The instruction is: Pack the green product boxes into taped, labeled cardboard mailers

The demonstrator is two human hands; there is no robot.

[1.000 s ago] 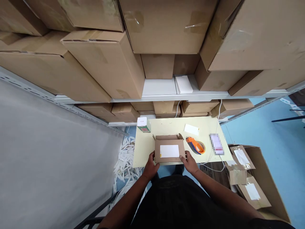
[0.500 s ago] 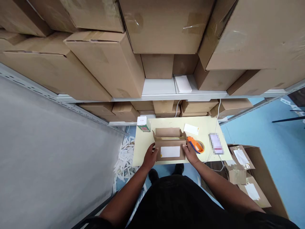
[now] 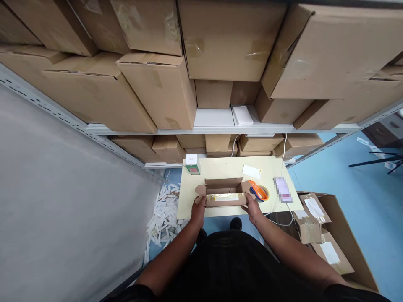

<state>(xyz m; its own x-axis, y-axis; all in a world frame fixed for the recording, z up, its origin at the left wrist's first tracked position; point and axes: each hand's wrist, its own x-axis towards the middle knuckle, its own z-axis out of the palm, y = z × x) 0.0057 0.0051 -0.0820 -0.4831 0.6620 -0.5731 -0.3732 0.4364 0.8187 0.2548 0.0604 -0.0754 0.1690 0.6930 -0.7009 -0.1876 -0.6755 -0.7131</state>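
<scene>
A small open cardboard box [image 3: 224, 193] stands on the pale yellow table [image 3: 220, 167], its flaps spread and a strip of tape along its near wall. My left hand [image 3: 199, 208] grips the box's left end. At the box's right end my right hand [image 3: 252, 207] is closed on the side. An orange tape dispenser [image 3: 258, 191] lies just right of the box, close to my right hand.
On the table also lie a small white and green carton [image 3: 192, 163], a white card [image 3: 251, 171] and a blurred flat item [image 3: 282, 189]. Large cardboard boxes [image 3: 157, 90] fill the shelves behind. An open carton [image 3: 346, 235] with packed parcels sits on the floor right; white strips [image 3: 163, 214] litter the floor left.
The box has been tipped upright: its labelled face, which lay towards me, has turned away and the open top now shows. Both hands stayed on its ends. The view shifted slightly.
</scene>
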